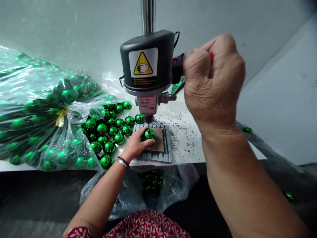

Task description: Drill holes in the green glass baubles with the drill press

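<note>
A small drill press point(148, 61) with a black head and a hand-warning sticker stands in front of me. Its thin drill bit point(148, 125) points down at a shiny green ball point(150, 134), and whether it has entered the ball I cannot tell. My left hand point(136, 142) grips that ball between thumb and fingers on a brown board point(158, 140). Under the board lies the grey base plate point(167, 158). Raised at the right, my right hand point(215, 72) is closed around the press's feed handle point(178, 67), mostly hidden by the fist.
Loose green balls point(113, 131) spill out of a large clear plastic bag point(37, 115) on the left of the white table point(195, 145). Dark shavings litter the table right of the plate. Below the table edge hangs another clear bag point(123, 191) with green balls inside.
</note>
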{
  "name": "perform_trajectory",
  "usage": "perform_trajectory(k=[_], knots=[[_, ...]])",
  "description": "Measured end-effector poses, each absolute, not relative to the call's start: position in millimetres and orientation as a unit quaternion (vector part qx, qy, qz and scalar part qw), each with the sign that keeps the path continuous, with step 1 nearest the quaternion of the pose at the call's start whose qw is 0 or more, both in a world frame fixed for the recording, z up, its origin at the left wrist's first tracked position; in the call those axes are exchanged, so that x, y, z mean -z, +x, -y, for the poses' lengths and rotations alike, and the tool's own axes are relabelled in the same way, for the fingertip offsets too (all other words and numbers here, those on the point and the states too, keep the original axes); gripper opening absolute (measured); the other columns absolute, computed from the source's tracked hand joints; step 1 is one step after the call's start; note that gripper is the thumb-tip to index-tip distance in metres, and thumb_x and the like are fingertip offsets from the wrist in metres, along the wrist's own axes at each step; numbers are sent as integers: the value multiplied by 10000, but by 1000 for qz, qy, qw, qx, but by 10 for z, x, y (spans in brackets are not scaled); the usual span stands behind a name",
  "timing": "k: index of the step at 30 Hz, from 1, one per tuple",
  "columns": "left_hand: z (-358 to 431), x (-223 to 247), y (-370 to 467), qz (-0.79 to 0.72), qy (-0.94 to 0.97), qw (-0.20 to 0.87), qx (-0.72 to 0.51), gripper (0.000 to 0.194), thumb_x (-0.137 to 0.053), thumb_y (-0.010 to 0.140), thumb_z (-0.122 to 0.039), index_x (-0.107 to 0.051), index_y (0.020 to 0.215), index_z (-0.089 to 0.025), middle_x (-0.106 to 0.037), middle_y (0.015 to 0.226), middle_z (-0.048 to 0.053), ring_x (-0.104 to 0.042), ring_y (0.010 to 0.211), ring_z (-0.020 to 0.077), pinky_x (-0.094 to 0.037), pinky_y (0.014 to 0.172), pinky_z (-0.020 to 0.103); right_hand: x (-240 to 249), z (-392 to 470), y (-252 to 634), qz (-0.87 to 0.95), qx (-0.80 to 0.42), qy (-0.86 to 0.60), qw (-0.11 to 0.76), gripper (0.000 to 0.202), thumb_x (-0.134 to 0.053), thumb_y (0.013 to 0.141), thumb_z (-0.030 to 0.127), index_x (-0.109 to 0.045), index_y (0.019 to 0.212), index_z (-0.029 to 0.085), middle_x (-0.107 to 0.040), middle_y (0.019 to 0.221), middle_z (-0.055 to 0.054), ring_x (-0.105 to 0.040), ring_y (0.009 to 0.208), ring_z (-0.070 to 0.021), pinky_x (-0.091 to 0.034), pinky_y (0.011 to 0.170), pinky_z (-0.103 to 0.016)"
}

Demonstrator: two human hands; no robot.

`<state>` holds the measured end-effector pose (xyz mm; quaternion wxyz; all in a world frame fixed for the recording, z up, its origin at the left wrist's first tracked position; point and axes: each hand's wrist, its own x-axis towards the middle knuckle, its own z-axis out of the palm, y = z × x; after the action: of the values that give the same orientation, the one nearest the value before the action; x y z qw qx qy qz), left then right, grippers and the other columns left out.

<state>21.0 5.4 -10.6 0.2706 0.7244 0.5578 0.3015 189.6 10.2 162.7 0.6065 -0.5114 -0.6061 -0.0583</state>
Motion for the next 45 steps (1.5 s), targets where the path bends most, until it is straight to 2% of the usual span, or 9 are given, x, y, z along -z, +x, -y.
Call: perform_trajectory(k=[3,8,14,25,36,41,45], knots=[[-47,114,240,-571,718,264,-298,578,-712,723,-356,-565,1259,-199,-676,1093,47,-622,991,225,-472,922,344,-1551,-49,1888,583,41,-522,621,186,-411,865,282,-360,726,169,-423,664,39,-352,618,-25,-318,659,-190],[-62,156,248,-574,713,261,-307,550,-721,707,-366,-594,1224,-225,-684,1055,41,-625,951,230,-485,857,345,-1353,70,1866,583,100,-507,627,254,-363,876,352,-458,781,137,-443,688,42,-377,612,12,-312,627,-151],[-65,179,236,-566,715,271,-309,541,-720,707,-367,-596,1213,-220,-690,1021,36,-621,934,227,-487,844,339,-1167,167,1855,583,153,-497,624,203,-430,859,296,-495,778,121,-485,685,36,-404,604,9,-319,587,-142],[-68,205,220,-569,710,277,-309,613,-731,701,-376,-566,1269,-214,-670,1111,58,-602,1030,245,-458,947,370,-980,167,1867,581,194,-481,628,181,-429,869,297,-502,804,145,-524,703,24,-490,627,-16,-370,580,-162],[-59,207,226,-572,702,283,-315,614,-739,682,-392,-582,1254,-229,-669,1107,56,-590,1046,254,-446,963,383,-886,202,1831,561,232,-470,641,76,-461,798,223,-477,743,174,-539,663,29,-481,552,-30,-385,532,-170],[-48,210,225,-573,703,277,-318,607,-729,690,-396,-580,1257,-236,-666,1111,56,-593,1053,249,-441,968,373,-804,207,1819,550,235,-471,648,60,-448,772,215,-475,729,184,-518,626,21,-444,495,-47,-368,487,-196],[-41,214,222,-582,701,268,-312,643,-721,695,-423,-557,1282,-217,-660,1144,65,-594,1057,258,-439,958,378,-677,231,1819,560,233,-458,650,37,-463,754,226,-458,734,195,-513,595,25,-470,492,-65,-360,465,-202]])
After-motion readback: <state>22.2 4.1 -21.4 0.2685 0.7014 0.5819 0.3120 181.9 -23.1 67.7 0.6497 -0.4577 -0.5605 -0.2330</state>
